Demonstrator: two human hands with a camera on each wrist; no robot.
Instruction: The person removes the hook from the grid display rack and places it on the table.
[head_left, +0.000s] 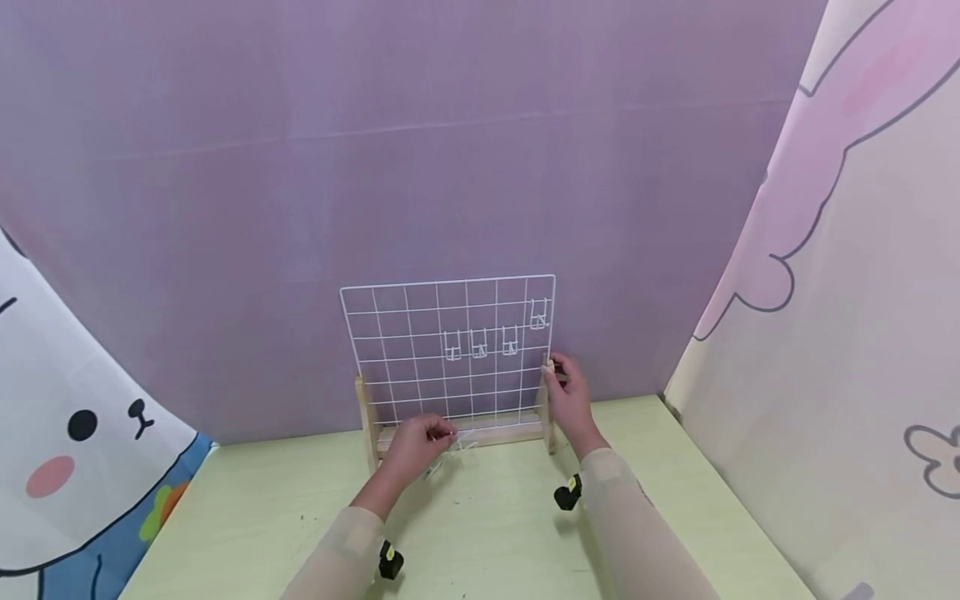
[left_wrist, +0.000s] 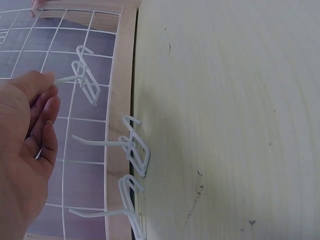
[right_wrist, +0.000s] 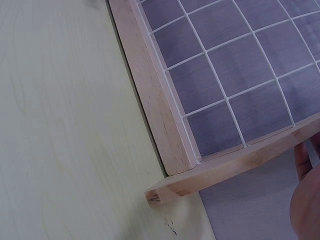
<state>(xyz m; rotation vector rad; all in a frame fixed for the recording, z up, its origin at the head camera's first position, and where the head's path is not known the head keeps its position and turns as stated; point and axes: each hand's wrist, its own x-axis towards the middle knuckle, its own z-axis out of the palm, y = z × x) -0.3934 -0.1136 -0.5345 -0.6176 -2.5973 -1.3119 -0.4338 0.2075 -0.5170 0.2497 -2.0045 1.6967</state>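
A white wire grid panel (head_left: 408, 346) stands upright in a wooden stand (head_left: 365, 412). My left hand (head_left: 416, 443) pinches the straight prong of a white wire hook (left_wrist: 90, 85) between thumb and forefinger, in front of the lower grid. Two more loose hooks, an upper one (left_wrist: 135, 147) and a lower one (left_wrist: 127, 205), show beside the stand's wooden base bar (left_wrist: 120, 107) in the left wrist view. My right hand (head_left: 570, 400) holds the top of the right wooden upright (right_wrist: 225, 172), its fingers behind the wood. Several hooks (head_left: 480, 343) hang on the grid's right half.
The stand rests on a pale yellow-green tabletop (head_left: 480, 533), close to a purple backdrop (head_left: 450, 167). Cartoon-printed cloths hang at the left (head_left: 97, 492) and right (head_left: 840, 317). Each wrist has a small black camera strapped beneath it.
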